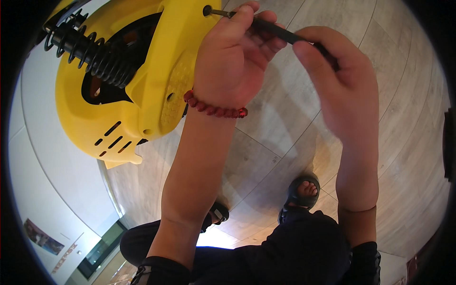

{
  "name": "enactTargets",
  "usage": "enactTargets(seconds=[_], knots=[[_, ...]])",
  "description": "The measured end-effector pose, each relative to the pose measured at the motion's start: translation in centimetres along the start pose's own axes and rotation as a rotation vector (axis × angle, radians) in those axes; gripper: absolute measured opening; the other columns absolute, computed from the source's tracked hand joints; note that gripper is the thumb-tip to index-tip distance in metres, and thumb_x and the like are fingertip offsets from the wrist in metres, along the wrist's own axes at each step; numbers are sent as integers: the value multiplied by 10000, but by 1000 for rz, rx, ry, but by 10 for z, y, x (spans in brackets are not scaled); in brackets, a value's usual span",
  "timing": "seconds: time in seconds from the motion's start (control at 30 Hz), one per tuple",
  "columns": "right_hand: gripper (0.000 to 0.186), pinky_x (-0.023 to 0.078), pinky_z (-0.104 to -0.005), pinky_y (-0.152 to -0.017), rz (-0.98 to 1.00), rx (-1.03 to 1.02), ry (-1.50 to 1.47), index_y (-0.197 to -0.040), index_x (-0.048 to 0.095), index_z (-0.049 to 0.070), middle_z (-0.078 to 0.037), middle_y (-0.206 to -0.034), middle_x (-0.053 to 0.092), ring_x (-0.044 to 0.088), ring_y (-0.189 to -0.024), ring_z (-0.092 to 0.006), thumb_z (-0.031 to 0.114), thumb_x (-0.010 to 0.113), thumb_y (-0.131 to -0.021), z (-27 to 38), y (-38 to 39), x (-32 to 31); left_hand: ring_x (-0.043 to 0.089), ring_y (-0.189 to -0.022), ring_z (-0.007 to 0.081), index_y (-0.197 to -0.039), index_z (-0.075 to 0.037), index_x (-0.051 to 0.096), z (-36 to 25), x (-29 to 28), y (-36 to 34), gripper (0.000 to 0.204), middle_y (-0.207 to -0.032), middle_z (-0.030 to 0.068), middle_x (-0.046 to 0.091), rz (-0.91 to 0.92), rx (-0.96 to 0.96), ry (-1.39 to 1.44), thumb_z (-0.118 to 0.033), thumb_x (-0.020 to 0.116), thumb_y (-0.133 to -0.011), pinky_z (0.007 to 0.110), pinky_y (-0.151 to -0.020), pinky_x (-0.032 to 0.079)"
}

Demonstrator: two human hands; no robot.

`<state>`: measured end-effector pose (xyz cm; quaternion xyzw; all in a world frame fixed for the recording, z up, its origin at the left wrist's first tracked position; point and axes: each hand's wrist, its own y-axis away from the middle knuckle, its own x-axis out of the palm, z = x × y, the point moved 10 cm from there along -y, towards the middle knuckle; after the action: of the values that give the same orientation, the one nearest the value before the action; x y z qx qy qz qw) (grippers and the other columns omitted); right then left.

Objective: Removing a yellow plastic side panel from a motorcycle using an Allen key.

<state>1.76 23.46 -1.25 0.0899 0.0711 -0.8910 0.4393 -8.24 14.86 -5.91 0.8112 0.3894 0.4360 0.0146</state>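
A black rod-shaped driver [275, 29] with a metal front end reaches a dark hole [207, 10] near the top of a yellow plastic body panel [161, 71]. My left hand [230, 61], wearing a red bead bracelet [216, 110], is closed on the driver's front part, its fingers curled round the shaft beside the panel. My right hand [339, 83] grips the driver's rear, with the thumb along it and the fingers bent over it. Whether a screw head sits inside the hole is too small to tell.
A black coil-spring shock absorber [95, 59] crosses the yellow body at upper left. Below me are tiled floor [275, 137], my feet in black sandals [304, 190] and my dark-clothed legs [289, 247]. A white surface [52, 185] with a greenish glass strip [99, 247] runs along the left.
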Motion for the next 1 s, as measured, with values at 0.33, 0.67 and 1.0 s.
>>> enactTargets(seconds=[0.33,0.67,1.0], knots=[[237,362,-190,-509,-93,238,-242,-1056,641,37,17,-676,519,455,-568,-56,202,529,-929,-4,2,-7,620,-843,186,-1010,-72,563,-3,-2,-8,169,-914,48,632,178,62,5,-167,434,-954,308,-772,504],[213,412,-208,-546,44,-533,431,-1070,643,35,-13,-754,570,517,-614,-83,122,552,-899,71,7,7,618,-798,154,-992,-62,585,-4,-7,-3,195,-870,45,641,104,48,52,-181,433,-959,290,-721,517],[327,399,-210,-455,246,611,-446,-896,620,-8,-47,-643,563,506,-480,-89,314,561,-890,-20,18,20,608,-692,150,-988,-36,559,-5,5,1,177,-817,56,629,86,39,-52,-170,448,-953,269,-654,527]])
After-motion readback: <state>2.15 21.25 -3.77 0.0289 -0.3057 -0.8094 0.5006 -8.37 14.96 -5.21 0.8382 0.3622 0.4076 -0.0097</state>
